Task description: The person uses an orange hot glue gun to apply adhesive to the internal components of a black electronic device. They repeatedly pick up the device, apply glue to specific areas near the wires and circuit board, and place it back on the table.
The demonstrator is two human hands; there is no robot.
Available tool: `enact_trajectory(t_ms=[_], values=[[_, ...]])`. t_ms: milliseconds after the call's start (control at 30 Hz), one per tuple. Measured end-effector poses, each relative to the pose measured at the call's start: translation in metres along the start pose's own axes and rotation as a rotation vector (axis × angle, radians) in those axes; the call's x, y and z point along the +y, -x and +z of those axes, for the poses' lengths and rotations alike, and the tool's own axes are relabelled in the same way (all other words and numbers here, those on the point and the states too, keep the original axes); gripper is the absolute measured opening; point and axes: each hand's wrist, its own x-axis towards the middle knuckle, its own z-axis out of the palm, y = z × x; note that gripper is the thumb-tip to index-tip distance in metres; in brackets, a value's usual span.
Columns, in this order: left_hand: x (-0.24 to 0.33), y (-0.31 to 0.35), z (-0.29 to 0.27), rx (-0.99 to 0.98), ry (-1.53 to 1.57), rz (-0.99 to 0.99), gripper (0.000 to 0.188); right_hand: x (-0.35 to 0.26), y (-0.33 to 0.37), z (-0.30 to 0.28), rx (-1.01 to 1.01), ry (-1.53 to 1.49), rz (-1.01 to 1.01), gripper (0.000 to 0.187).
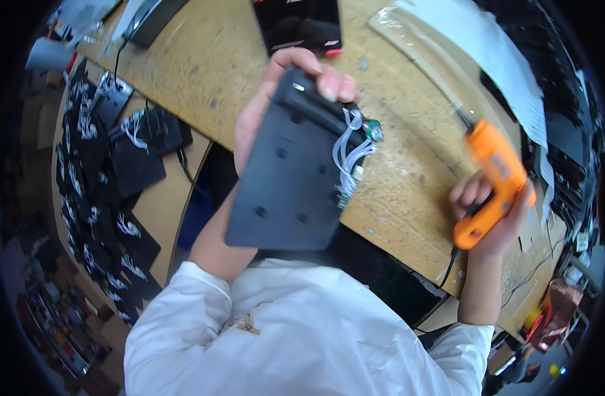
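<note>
A flat black plastic panel is raised over the front of the bench, gripped along its upper edge by my left hand. White wires and small green circuit boards hang from the panel's right side. Round dark holes or recesses dot its face. On the right, my right hand wraps round the handle of an orange electric screwdriver, pistol-shaped, whose bit points up and away to the left. Its black cord runs down from the handle's base. The tool looks slightly blurred.
The worn wooden bench spreads beneath both hands. At its far side lies a glossy black box. Many black panels with white wires are heaped at the left. White sheeting and stacked black parts line the right.
</note>
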Motion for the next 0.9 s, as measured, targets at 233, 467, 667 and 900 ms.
enact_trajectory(t_ms=[233, 467, 667, 900], values=[[-0.024, -0.02, 0.043, 0.163, -0.381, -0.331, 0.035, -0.026, -0.02, -0.063, 0.279, -0.299, -0.179, 0.051], [0.028, 0.052, 0.032, 0.346, -1.08, 0.163, 0.036, -0.014, -0.02, -0.047, 0.311, -0.033, -0.196, 0.049], [0.03, 0.142, 0.019, 0.719, -0.726, -0.319, 0.018, -0.014, -0.019, -0.047, 0.263, -0.011, -0.193, 0.049], [-0.023, 0.108, 0.016, 0.541, -0.827, -0.656, 0.038, -0.004, -0.014, -0.031, 0.115, 0.043, -0.149, 0.048]])
